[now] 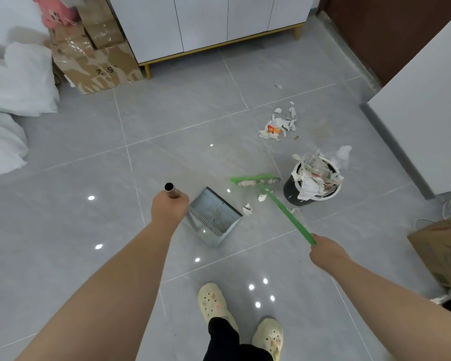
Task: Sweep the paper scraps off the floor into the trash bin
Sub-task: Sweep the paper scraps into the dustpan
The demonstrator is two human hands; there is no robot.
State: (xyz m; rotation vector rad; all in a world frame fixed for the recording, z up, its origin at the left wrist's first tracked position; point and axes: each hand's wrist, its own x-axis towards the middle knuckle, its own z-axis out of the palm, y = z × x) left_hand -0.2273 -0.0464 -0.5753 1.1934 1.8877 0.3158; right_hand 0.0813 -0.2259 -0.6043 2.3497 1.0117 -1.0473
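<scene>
Nearest the camera, two feet in pale clogs [214, 303] stand on the grey tiled floor [76, 230], with bare tile open on the left side. The left hand [168, 208] is clenched around the metal handle [171, 190] of the dustpan [214, 216], whose pan rests on the floor just right of that hand, its open mouth turned toward the broom. The right hand [326, 252] grips the green broom handle [287, 213], which slants up and left to the broom head [255, 179] lying on the tile between dustpan and trash bin. A few small paper scraps [248, 208] lie between the dustpan's mouth and the broom head.

The trash bin [311, 183] stands just right of the broom head, heaped above its rim with crumpled paper. Beyond it a larger pile of scraps [277, 125] sits on open floor, well apart from the bin. A white wall corner [422, 126] closes the right side, with a cardboard box [440, 248] nearer. At the far edge stand a white cabinet [206, 22] on gold legs, cardboard boxes [94, 58] and white bags [18, 82] to the left.
</scene>
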